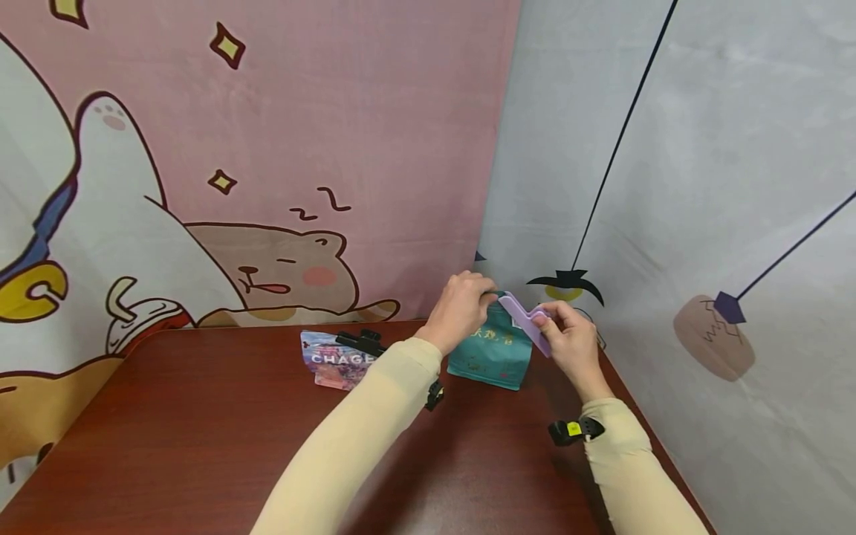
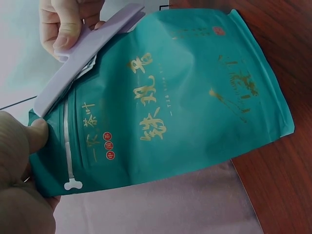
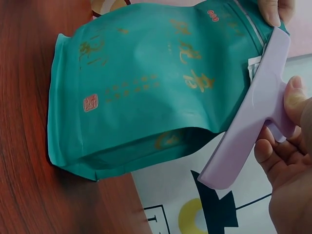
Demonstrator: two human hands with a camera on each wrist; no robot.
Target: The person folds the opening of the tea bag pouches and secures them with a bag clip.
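A teal tea bag (image 1: 491, 357) with gold writing stands at the back right of the table. My left hand (image 1: 463, 306) pinches its top corner between thumb and fingers. With the thumb and fingers of my right hand (image 1: 574, 343) I hold a lilac sealing clip (image 1: 528, 321) by its handle. The clip's long bar (image 3: 243, 119) slants across the top of the bag in the right wrist view, with a torn silvery edge beside it. In the left wrist view, one end of the clip nears my left thumb (image 2: 39, 134). Whether the clip is fastened cannot be told.
A smaller pink and blue pouch (image 1: 334, 364) marked CHAGE stands to the left, partly behind my left arm and its wrist camera. The dark red-brown table (image 1: 200, 438) meets a pink cartoon curtain (image 1: 414, 148) behind and a grey one (image 1: 735, 186) on the right.
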